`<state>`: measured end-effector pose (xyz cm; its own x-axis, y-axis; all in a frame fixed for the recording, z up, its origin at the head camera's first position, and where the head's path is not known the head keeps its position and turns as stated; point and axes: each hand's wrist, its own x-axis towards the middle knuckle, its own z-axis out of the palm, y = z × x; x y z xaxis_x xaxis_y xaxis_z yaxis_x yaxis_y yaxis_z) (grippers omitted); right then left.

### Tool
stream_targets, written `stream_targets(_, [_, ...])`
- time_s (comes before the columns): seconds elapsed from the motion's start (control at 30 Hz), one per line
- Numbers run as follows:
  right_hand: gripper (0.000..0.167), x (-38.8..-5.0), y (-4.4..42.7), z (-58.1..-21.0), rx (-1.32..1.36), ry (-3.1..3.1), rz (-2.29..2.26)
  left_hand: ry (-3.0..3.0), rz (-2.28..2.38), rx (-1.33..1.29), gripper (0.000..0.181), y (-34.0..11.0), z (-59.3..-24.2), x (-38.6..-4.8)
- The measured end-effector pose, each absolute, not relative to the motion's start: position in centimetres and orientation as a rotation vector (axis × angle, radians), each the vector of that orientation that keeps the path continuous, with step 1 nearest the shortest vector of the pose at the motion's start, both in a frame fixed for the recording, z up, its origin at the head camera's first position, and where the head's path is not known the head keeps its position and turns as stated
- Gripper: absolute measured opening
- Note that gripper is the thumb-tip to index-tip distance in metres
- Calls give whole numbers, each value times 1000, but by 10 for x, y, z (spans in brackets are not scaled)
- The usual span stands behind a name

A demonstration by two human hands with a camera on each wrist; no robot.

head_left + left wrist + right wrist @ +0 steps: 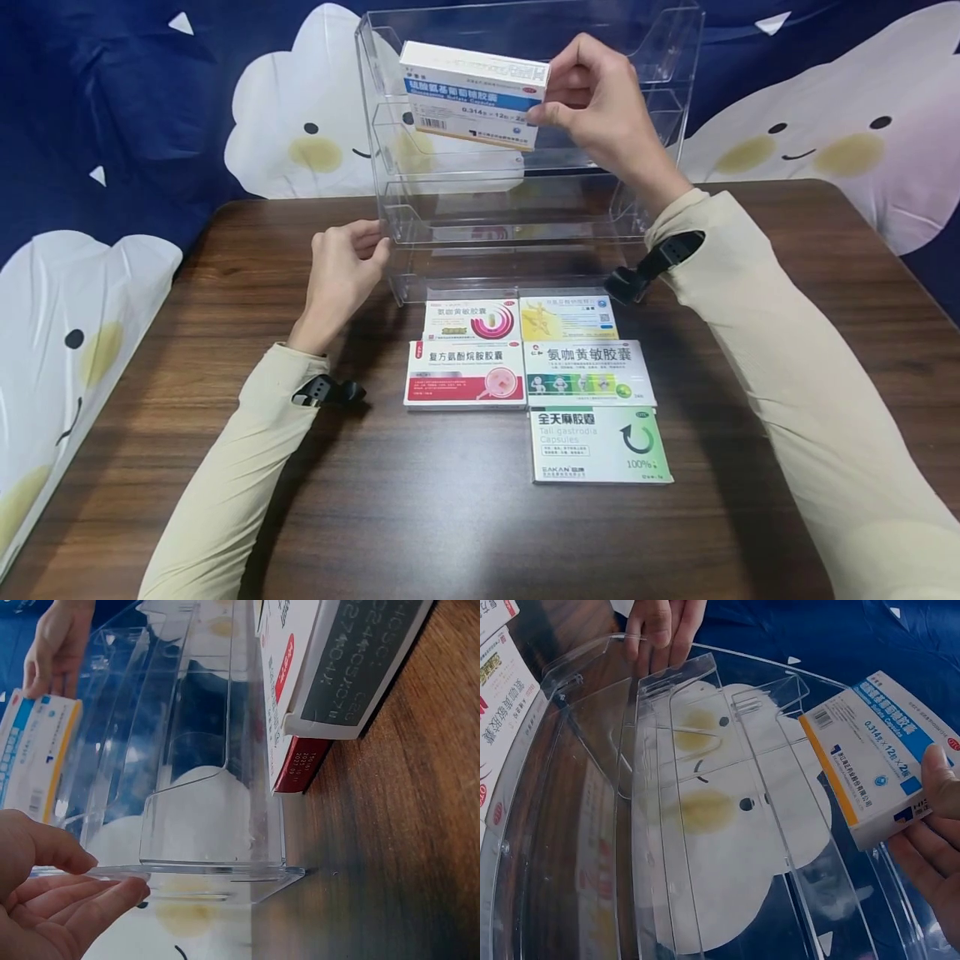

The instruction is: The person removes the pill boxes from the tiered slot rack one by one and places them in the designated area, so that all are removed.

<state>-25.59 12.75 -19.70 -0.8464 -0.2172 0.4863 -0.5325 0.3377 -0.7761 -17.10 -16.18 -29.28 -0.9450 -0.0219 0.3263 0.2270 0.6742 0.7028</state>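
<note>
My right hand (607, 108) holds a white and blue medicine box (472, 98) by its right end, thumb on the front. The box, with an orange lower edge, hangs tilted in front of the upper tiers of a clear plastic tiered rack (381, 158). At the rack's left side, my left hand (341, 271) pinches the edge of the side panel; the left wrist view shows thumb and fingers on either face of that panel (217, 868). In the right wrist view, the held box (877, 750) is beside the rack's shelves, apart from the left hand (664, 634).
Several medicine boxes lie before the rack on the wooden table (360, 500): a red and white box (465, 375), a pink-ringed box (472, 320), a yellow and white box (567, 318), a green-striped box (588, 372) and a green-ended box (600, 444). Behind hangs a blue cloud-patterned cloth (247, 50).
</note>
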Motion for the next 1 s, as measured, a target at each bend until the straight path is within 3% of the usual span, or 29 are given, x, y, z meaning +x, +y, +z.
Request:
stream_targets(0.33, [20, -243, 141, -198, 637, -2291, 1490, -2582, -1153, -168, 30, -158, -291, -174])
stream_targets(0.67, [17, -214, 149, -211, 589, -2122, 2095, -2575, -1144, -166, 29, -165, -296, -168])
stream_targets(1.0, [14, -176, 166, -227, 555, -2160, 2277, -2575, -1139, -193, 28, -163, -291, -169])
